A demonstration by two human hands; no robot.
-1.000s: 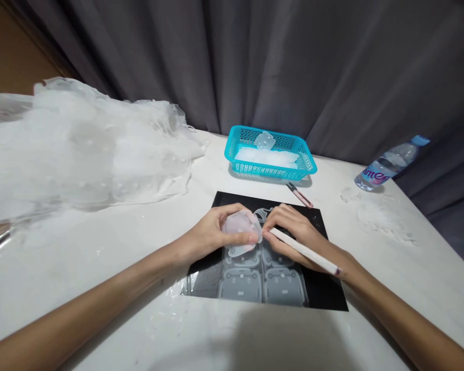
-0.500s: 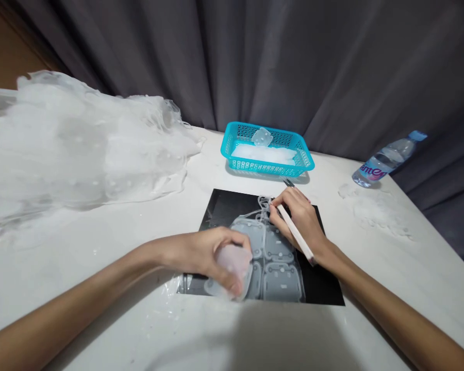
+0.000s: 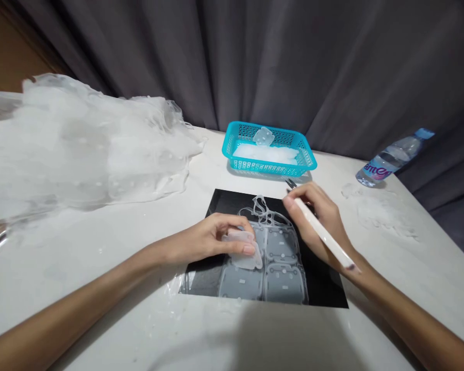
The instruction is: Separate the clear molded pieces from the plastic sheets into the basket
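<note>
My left hand (image 3: 220, 237) is closed on several translucent rounded-square silicone-like pieces (image 3: 244, 263), gripped between thumb and fingers over the left part of a sheet. That sheet of joined translucent squares (image 3: 282, 283) lies on a black mat (image 3: 325, 288), with a loop of thin clear trimmings (image 3: 268, 214) at its top edge. In my right hand (image 3: 319, 219) is a slim white pen-like tool (image 3: 328, 239), its back end over the wrist. Dark metal tips (image 3: 291, 183) stick out past these fingers; I cannot tell whether they belong to the same tool.
Behind the mat stands a blue perforated basket (image 3: 270, 167) holding white translucent pieces (image 3: 265, 136). A large heap of translucent sheets (image 3: 85, 144) covers the left side. At right are a water bottle (image 3: 394, 157) and a patch of clear scraps (image 3: 386, 211); a grey curtain (image 3: 255, 62) hangs behind.
My left hand has moved up a little, uncovering the lower left square. My right hand has drawn back to the right, away from the trimmings, which now lie spread out.
</note>
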